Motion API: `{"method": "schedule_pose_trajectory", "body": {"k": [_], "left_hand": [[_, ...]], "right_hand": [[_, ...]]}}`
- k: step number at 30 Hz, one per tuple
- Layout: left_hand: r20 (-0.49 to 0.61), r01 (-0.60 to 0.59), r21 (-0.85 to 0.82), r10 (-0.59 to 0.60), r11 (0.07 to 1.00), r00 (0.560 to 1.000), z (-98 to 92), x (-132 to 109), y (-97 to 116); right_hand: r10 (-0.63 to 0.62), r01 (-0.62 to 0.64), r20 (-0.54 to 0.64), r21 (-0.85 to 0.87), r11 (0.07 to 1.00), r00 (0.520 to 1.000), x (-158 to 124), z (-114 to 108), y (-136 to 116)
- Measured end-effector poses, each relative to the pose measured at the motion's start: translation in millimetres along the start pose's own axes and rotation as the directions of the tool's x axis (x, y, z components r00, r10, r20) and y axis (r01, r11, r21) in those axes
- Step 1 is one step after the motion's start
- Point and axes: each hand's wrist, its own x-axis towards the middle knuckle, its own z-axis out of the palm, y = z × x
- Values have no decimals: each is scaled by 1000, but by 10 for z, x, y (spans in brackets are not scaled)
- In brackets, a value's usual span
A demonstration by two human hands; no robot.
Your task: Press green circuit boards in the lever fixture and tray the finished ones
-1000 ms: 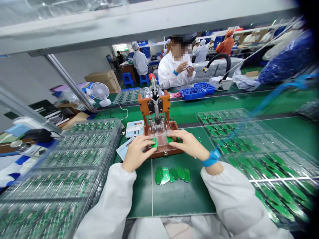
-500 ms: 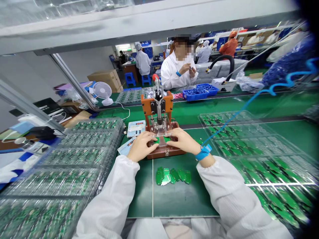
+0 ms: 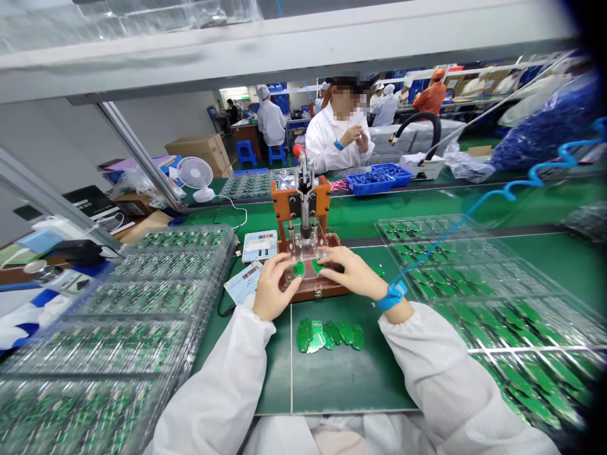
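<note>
An orange and brown press fixture (image 3: 303, 208) with a red-knobbed lever stands on the green mat. My left hand (image 3: 270, 287) rests at its left side, fingers pinched on a small green circuit board (image 3: 298, 268) lying on the fixture bed. My right hand (image 3: 353, 273), with a blue wrist strap (image 3: 391, 294), reaches in from the right, fingertips on a second green board (image 3: 317, 265). A loose row of green boards (image 3: 329, 334) lies on the mat just in front of the fixture.
Stacked clear trays of green boards (image 3: 142, 303) fill the left; more trays (image 3: 474, 284) spread on the right. A small meter (image 3: 259, 245) and a card lie left of the fixture. A white fan (image 3: 195, 175) and a seated person in white (image 3: 337, 136) are beyond.
Both hands have shifted slightly on the fixture bed, and the two green boards now show between the fingertips. The view has tilted a little.
</note>
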Motion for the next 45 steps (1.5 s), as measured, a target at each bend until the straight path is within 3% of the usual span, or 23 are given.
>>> {"method": "schedule_pose_trajectory", "body": {"k": [3, 6, 10, 13, 16, 19, 21, 23, 25, 28, 31, 35, 45], "left_hand": [[-29, -155, -39, 154, 987, 988, 50, -54, 234], [141, -337, -106, 349, 936, 926, 205, -124, 413], [328, -426, -107, 436, 898, 838, 396, -212, 436], [391, -427, -86, 425, 900, 817, 434, -246, 377], [407, -421, -80, 415, 904, 814, 426, -253, 344], [420, -416, -76, 407, 906, 811, 424, -250, 344], [426, -412, -74, 402, 908, 810, 428, -252, 350], [436, -405, -72, 394, 912, 809, 432, -258, 353], [447, -399, -72, 387, 914, 806, 432, -265, 354], [451, -398, -79, 389, 914, 804, 426, -269, 355], [445, -394, -87, 389, 915, 807, 417, -262, 354], [447, -383, -95, 383, 919, 808, 419, -251, 354], [470, -384, -81, 375, 920, 799, 440, -245, 363]], "right_hand": [[53, -46, -208, 41, 998, 977, 155, -173, -27], [69, -45, -383, 72, 996, 921, 521, -422, -132], [-109, 115, -493, -18, 993, 863, 1184, -673, -318], [-84, 77, -424, -35, 996, 902, 1638, -712, -412], [110, -70, -261, 157, 985, 959, 1970, -676, -529], [232, -194, -56, 382, 904, 971, 2146, -675, -727], [207, -159, -50, 474, 866, 977, 2147, -710, -891], [100, -19, -144, 482, 876, 985, 2036, -750, -1062], [-45, 140, -246, 386, 912, 968, 1818, -763, -1217], [-228, 285, -368, 109, 952, 902, 1385, -702, -1377], [-315, 293, -422, -120, 949, 850, 1011, -581, -1421], [-380, 300, -443, -241, 923, 812, 779, -444, -1368], [-362, 356, -590, -133, 925, 722, 648, -178, -1158]]}}
